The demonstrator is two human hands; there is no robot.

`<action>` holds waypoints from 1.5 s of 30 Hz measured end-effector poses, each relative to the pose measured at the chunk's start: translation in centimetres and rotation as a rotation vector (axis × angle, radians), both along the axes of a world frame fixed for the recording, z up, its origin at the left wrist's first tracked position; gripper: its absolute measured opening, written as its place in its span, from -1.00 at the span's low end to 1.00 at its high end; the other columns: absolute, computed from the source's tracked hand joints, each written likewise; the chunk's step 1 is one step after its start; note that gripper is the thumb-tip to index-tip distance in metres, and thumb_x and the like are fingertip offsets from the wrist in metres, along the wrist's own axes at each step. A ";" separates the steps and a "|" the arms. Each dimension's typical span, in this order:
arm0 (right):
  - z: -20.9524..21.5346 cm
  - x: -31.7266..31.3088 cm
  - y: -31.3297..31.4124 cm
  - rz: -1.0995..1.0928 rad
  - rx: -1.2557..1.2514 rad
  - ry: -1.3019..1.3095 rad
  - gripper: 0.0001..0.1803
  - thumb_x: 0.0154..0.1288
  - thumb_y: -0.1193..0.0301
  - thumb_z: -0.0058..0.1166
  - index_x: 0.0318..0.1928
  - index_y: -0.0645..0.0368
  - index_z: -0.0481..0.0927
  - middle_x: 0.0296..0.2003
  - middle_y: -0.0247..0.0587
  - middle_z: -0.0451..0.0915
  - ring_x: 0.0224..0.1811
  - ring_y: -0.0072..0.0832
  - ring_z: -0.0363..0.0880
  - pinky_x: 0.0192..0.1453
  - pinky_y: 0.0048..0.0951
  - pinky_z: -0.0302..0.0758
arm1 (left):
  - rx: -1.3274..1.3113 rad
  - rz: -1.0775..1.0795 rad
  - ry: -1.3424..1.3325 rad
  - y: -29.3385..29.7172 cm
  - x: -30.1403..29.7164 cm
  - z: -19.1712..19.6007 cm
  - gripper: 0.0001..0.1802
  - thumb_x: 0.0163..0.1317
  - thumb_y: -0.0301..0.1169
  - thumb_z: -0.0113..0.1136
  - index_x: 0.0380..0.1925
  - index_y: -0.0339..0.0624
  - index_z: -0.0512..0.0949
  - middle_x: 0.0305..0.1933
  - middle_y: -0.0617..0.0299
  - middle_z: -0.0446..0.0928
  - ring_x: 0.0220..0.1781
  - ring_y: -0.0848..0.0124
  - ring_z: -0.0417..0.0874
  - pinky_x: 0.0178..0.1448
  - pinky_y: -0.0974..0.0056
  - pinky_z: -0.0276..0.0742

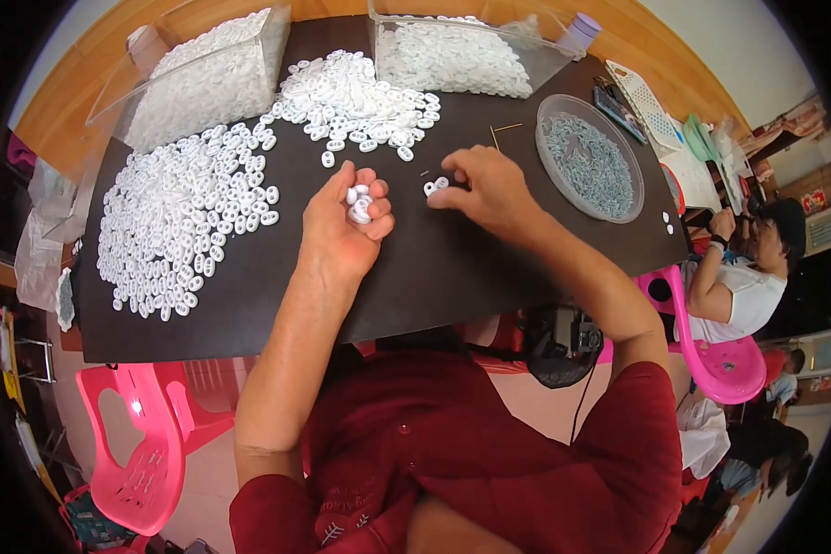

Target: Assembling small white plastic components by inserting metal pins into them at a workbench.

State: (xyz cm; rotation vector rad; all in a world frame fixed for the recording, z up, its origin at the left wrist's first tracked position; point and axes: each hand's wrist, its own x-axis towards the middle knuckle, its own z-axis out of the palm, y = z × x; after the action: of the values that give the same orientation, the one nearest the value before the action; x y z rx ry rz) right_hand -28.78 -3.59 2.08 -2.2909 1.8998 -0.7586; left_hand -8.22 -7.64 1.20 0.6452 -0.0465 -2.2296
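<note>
While I watch from the head camera, my left hand (351,214) sits curled above the dark table (434,277), its fingers folded around a small clutch of white oval pieces (358,205). My right hand (489,189) is just beside it, thumb and forefinger pinched on one more white piece (433,186) at the table surface, the other fingers loosely bent.

To my left a broad spread of loose white pieces (185,222) covers the table, and a second heap (360,97) lies beyond the hands. Two clear plastic bins stand at the far edge, the left bin (194,78) and the right bin (462,51), both filled with the same white parts. A round clear tray (589,159) of small grey parts rests well to the right of my right hand. Two thin sticks (500,132) lie between the tray and the heap.

As I judge it, doing this step well means keeping the pinch light and square on the piece, so that it does not flip or skid on the smooth top. I would bring the right hand across low and short, since the left is close. The left should stay cupped and level, because the pieces it holds look loose and could spill if it tilts.

At the right edge another person sits on a pink chair (720,360), apart from my hands.
</note>
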 end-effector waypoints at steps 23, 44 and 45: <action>-2.6 2.1 0.3 0.026 -0.201 0.091 -0.83 0.05 0.42 0.17 -0.39 0.16 0.45 -0.44 -0.15 0.38 -0.32 -0.20 0.42 -0.27 -0.23 0.36 | -0.013 -0.051 -0.041 2.9 1.1 -1.4 -0.74 0.32 -0.27 -0.03 -0.46 -0.21 0.45 -0.51 0.14 0.44 -0.61 0.43 0.32 -0.60 0.40 0.11; 1.5 2.9 1.3 0.057 0.027 -0.299 -0.89 0.10 0.50 0.16 -0.40 0.23 0.49 -0.53 -0.28 0.41 -0.54 -0.55 0.41 -0.44 -0.50 0.37 | -0.116 -0.198 -0.152 4.0 -0.2 -1.5 -0.67 0.33 -0.19 -0.05 -0.38 -0.25 0.49 -0.40 0.03 0.55 -0.44 0.27 0.56 -0.45 0.28 0.42; 2.7 3.8 1.8 0.074 0.020 -0.344 -0.90 0.10 0.51 0.16 -0.39 0.23 0.50 -0.51 -0.31 0.42 -0.53 -0.60 0.40 -0.44 -0.53 0.36 | -0.106 -0.191 -0.135 4.0 -0.3 -1.2 -0.61 0.35 -0.13 -0.11 -0.35 -0.27 0.47 -0.39 0.02 0.54 -0.44 0.24 0.57 -0.44 0.22 0.46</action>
State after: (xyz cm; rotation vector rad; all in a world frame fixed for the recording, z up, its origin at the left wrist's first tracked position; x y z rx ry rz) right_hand -24.93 -1.77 4.77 -2.0438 1.6530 -1.0397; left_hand -8.56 -3.69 -0.04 0.7590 -0.3043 -2.3435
